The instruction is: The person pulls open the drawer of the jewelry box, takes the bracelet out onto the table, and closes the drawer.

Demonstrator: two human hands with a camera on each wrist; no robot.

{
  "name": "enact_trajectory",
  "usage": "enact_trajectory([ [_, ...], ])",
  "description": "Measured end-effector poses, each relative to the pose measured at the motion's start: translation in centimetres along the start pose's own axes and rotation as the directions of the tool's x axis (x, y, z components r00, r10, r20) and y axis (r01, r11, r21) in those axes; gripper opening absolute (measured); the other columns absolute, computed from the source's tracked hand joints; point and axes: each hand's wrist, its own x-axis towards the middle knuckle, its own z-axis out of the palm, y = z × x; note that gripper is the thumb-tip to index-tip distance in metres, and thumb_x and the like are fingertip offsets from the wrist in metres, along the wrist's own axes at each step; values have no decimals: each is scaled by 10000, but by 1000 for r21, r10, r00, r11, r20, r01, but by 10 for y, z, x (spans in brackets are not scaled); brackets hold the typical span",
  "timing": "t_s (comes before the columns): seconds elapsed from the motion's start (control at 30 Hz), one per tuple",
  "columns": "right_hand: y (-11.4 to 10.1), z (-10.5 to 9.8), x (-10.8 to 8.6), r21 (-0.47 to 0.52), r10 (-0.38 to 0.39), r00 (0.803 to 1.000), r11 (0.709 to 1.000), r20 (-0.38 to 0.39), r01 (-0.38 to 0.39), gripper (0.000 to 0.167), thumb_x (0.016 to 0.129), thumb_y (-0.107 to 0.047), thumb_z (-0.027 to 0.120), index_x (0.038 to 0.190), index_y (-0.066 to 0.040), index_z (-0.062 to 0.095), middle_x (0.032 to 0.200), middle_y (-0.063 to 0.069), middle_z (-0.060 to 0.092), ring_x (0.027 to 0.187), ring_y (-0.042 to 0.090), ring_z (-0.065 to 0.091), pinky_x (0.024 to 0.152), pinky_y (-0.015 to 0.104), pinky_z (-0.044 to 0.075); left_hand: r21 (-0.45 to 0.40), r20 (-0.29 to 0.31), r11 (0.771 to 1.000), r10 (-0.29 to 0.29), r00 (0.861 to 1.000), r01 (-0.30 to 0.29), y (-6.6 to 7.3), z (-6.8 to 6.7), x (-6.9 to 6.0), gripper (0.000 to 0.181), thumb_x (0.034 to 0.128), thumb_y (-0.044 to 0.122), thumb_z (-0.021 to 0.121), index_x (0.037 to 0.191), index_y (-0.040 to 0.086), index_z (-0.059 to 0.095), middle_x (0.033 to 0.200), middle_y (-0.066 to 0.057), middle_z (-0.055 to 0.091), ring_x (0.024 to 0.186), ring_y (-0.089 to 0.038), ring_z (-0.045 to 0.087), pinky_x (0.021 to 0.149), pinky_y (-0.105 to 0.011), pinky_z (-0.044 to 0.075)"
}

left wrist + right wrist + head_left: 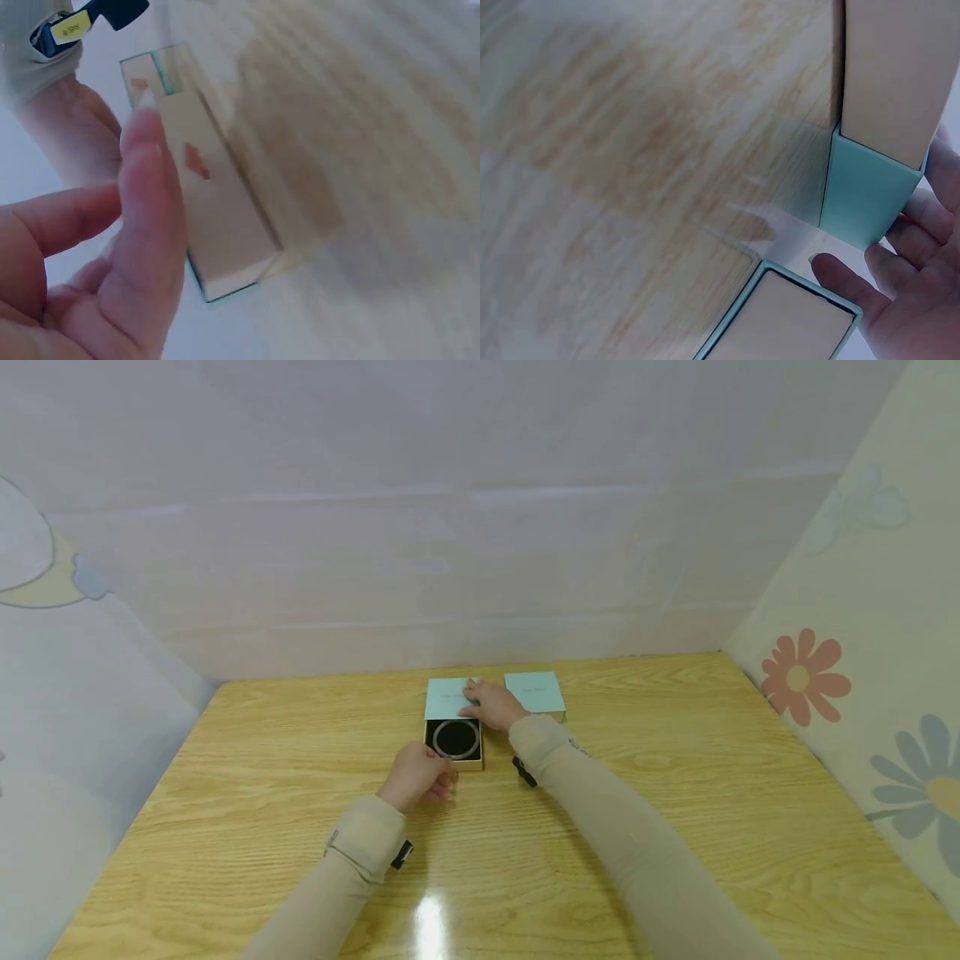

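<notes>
On the wooden table (300,752) sits my slide box (442,685), about half pulled out, its long way running away from me. The tan drawer (217,217) points at me, part left inside the mint sleeve (866,187), I think. Just right, another mint box (536,692) looks closed. My right hand (495,703) holds the sleeve; my left hand (415,774) is narrow by the drawer, holding or not, I can't tell. A grey hoop (435,739) lies inside.
</notes>
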Motion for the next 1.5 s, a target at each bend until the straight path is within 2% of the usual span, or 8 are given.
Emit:
enact_trajectory([
  [0.13,0,-1,-1,7,2,1000,1000,1,-2,602,993,-322,539,1491,-49,341,1581,108,211,1455,285,162,1168,414,214,108,-68,990,98,993,-90,10,-1,0,203,954,32,564,853,-96,684,699,-161,654,579,-190,627,569,-293,544],
  [0.37,0,0,-1,17,-5,1000,1000,4,4,601,993,-318,540,1493,-51,340,1580,111,211,1456,287,160,1169,416,215,299,-94,929,255,962,-217,15,6,5,209,966,49,589,1084,-96,683,1002,-183,685,769,-256,681,696,-347,571],
  [0.47,0,0,0,9,-12,1000,1000,-7,12,593,995,-315,539,1489,-46,351,1579,120,218,1452,298,177,1165,422,224,392,-50,874,332,942,-287,14,10,10,195,954,39,606,1071,-93,691,997,-185,685,758,-256,675,693,-343,569],
  [0.6,0,1,0,13,-20,1000,1000,-17,20,588,997,-307,540,1487,-38,358,1577,135,227,1449,307,185,1163,429,230,549,20,760,405,914,-349,12,16,19,145,939,49,637,982,-55,728,947,-151,697,835,-250,653,724,-354,559],
  [0.77,1,2,0,18,-18,1000,1000,-12,18,598,991,-314,545,1493,-54,351,1579,127,220,1452,302,175,1161,426,236,622,47,707,397,917,-338,13,20,24,130,931,54,653,928,-53,727,950,-165,674,928,-307,638,797,-401,556],
  [1.27,1,0,-2,31,9,1000,999,1,-9,592,997,-317,535,1503,-82,338,1590,82,196,1459,277,156,1168,415,220,722,75,608,406,911,-331,15,28,31,112,897,75,707,909,-37,707,923,-152,666,992,-325,616,889,-405,524],
  [1.33,1,1,-2,33,9,1000,999,0,-9,593,996,-318,537,1503,-83,340,1590,79,198,1459,276,158,1168,415,221,730,66,601,412,909,-326,14,30,32,118,885,77,721,910,-38,709,915,-155,670,985,-330,620,884,-410,527],
  [1.5,1,0,-3,33,5,1000,999,-4,-5,588,996,-311,540,1500,-78,345,1588,81,203,1458,275,165,1166,413,227,727,32,619,401,915,-297,15,34,33,112,870,88,740,900,-20,729,928,-155,683,984,-336,626,872,-421,537],
])
